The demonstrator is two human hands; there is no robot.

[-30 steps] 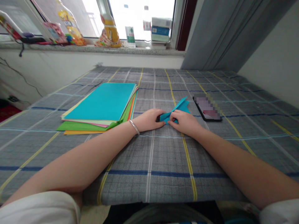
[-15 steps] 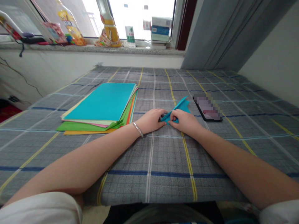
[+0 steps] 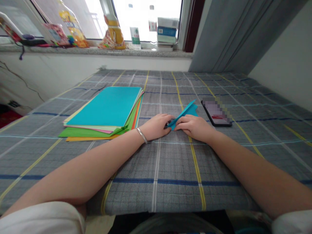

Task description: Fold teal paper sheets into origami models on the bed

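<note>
A small folded sheet of blue paper (image 3: 186, 109) lies between my hands, one flap standing up at a slant toward the upper right. My left hand (image 3: 158, 126), with a silver bangle on the wrist, grips the paper's near left corner between thumb and fingers. From the right, my right hand (image 3: 193, 126) presses its fingers together on the paper's near edge and covers part of it. The lower folds are hidden beneath the fingers.
A stack of coloured paper (image 3: 107, 105), blue on top, lies to the left. A phone (image 3: 215, 112) rests on the right. The checked cloth (image 3: 177, 162) covers the table. Bottles (image 3: 117, 32) and boxes (image 3: 167, 31) stand on the windowsill.
My right hand's fingers have gone from a curled pinch to lying flatter along the paper. My left hand and the paper have barely moved.
</note>
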